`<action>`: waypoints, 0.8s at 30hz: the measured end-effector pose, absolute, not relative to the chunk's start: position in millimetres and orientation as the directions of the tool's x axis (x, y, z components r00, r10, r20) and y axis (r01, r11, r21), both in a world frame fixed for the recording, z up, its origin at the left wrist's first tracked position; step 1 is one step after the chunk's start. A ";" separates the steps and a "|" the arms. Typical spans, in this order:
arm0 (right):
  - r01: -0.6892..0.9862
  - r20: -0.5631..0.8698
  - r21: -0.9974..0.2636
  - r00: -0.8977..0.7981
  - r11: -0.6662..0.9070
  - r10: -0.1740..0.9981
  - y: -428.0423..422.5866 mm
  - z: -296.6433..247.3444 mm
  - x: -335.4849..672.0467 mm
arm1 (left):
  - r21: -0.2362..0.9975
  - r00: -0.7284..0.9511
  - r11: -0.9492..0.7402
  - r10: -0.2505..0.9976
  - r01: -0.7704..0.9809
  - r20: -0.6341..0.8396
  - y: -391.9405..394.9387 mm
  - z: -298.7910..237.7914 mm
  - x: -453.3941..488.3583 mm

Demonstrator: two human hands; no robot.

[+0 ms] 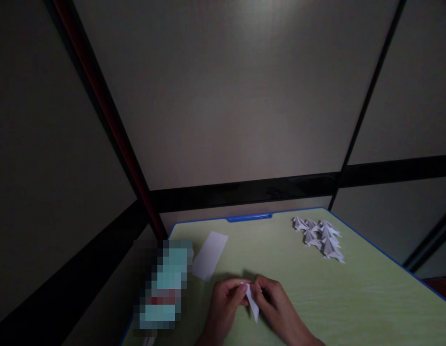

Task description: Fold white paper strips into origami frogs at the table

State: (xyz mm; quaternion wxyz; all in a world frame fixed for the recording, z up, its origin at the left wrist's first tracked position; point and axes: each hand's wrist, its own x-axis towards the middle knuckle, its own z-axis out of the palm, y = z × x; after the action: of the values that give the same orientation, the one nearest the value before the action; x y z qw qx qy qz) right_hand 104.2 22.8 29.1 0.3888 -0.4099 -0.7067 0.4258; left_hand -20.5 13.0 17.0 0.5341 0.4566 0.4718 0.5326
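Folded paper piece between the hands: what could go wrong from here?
The folded paper piece is small and pinched by the left hand and right hand at its top; its pointed tip hangs free, so the grip might slip or crumple it.
The light is dim, so a crease may land off line.
The white strip lies near the left edge of the mat; the left hand could nudge it off.

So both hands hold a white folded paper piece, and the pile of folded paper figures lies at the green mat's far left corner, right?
Wrong side: the head view shows the pile of folded paper figures at the far right corner of the green mat. The left hand and right hand do hold the white folded paper piece.
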 end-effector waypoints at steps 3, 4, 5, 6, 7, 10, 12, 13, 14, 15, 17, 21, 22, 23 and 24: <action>0.262 0.223 -0.908 -0.358 0.327 0.906 22.7 28.2 104.1 | 0.990 -0.026 0.006 1.000 -0.144 -0.010 11.8 17.8 -19.8; 0.263 0.234 -0.904 -0.356 0.337 0.905 22.4 27.9 104.0 | 0.989 -0.031 -0.001 1.000 -0.147 -0.003 11.2 18.3 -19.7; 0.259 0.243 -0.902 -0.352 0.344 0.904 22.1 27.7 103.8 | 0.989 -0.038 -0.009 0.999 -0.151 0.003 10.7 18.8 -19.7; 0.249 0.250 -0.904 -0.347 0.346 0.904 21.6 27.6 103.5 | 0.988 -0.048 -0.017 0.999 -0.156 0.009 10.4 19.4 -19.8; 0.229 0.255 -0.911 -0.339 0.342 0.906 21.0 27.7 103.0 | 0.986 -0.061 -0.023 0.998 -0.165 0.013 10.2 19.9 -19.9; 0.134 0.246 -0.946 -0.302 0.296 0.921 19.5 28.9 100.8 | 0.979 -0.087 -0.039 0.996 -0.200 0.022 10.7 20.6 -20.6; 0.098 0.224 -0.960 -0.293 0.263 0.929 19.3 29.9 99.6 | 0.973 -0.082 -0.044 0.996 -0.225 0.026 11.4 20.6 -21.1; 0.094 0.215 -0.963 -0.293 0.252 0.932 19.5 30.3 99.3 | 0.971 -0.080 -0.043 0.996 -0.236 0.024 11.6 20.6 -21.3; 0.094 0.210 -0.965 -0.295 0.247 0.932 19.8 30.5 99.2 | 0.969 -0.079 -0.040 0.997 -0.245 0.021 11.6 20.8 -21.4; 0.093 0.208 -0.965 -0.296 0.244 0.932 20.1 30.7 99.3 | 0.967 -0.079 -0.034 0.997 -0.254 0.014 11.5 21.1 -21.6; 0.086 0.208 -0.966 -0.295 0.243 0.933 20.9 30.7 99.8 | 0.963 -0.073 -0.019 0.997 -0.270 -0.001 11.0 22.2 -21.7; 0.059 0.189 -0.975 -0.278 0.213 0.942 22.8 30.3 101.3 | 0.954 -0.060 0.001 0.998 -0.299 -0.020 9.7 23.6 -21.7; 0.046 0.180 -0.979 -0.271 0.200 0.946 23.5 30.1 101.6 | 0.952 -0.061 0.002 0.998 -0.305 -0.021 9.6 23.6 -21.8; 0.032 0.173 -0.982 -0.264 0.187 0.949 24.2 29.9 101.9 | 0.951 -0.062 0.003 0.998 -0.309 -0.023 9.6 23.5 -21.9; 0.018 0.165 -0.984 -0.260 0.176 0.952 25.0 29.6 102.2 | 0.951 -0.062 0.003 0.998 -0.310 -0.023 9.7 23.2 -22.0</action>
State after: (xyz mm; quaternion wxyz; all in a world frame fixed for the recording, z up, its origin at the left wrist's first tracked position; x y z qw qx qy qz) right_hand 102.2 25.0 29.6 0.4620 -0.3960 -0.6119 0.5053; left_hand -22.0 9.7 23.2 0.5589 0.3955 0.4348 0.5849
